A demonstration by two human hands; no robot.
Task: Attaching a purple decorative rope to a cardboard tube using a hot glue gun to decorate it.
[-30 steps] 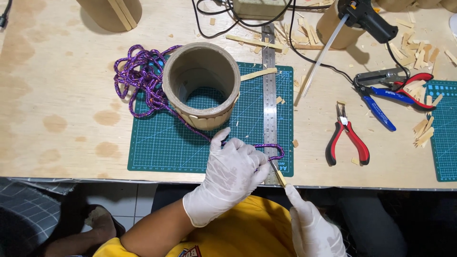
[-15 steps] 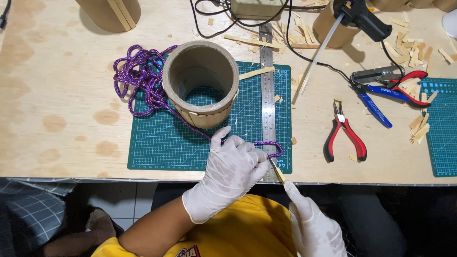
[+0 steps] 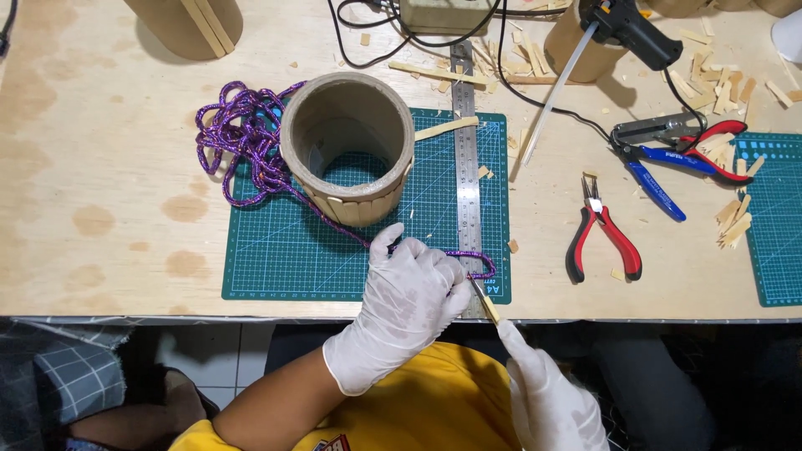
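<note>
My left hand (image 3: 405, 313), in a white glove, is closed around the end of a purple cord (image 3: 242, 142) at the front edge of a green cutting mat (image 3: 276, 250). A small loop of the cord sticks out right of the fingers. The cord runs back past a brown cardboard tube (image 3: 347, 146) clad with wooden sticks to a pile at the mat's far left corner. My right hand (image 3: 547, 397), also gloved, holds a thin yellow-handled tool (image 3: 484, 302) whose tip touches the cord end at my left hand.
A steel ruler (image 3: 464, 167) lies along the mat's right side. Red pliers (image 3: 601, 234), blue and red cutters (image 3: 668, 159), a black glue gun (image 3: 626, 33) and scattered wood sticks (image 3: 727, 83) lie to the right. A second green mat (image 3: 777, 225) sits at the right edge.
Both hands stay almost still at the cord end; the view shifted slightly. The cord loop and tool remain in the same place.
</note>
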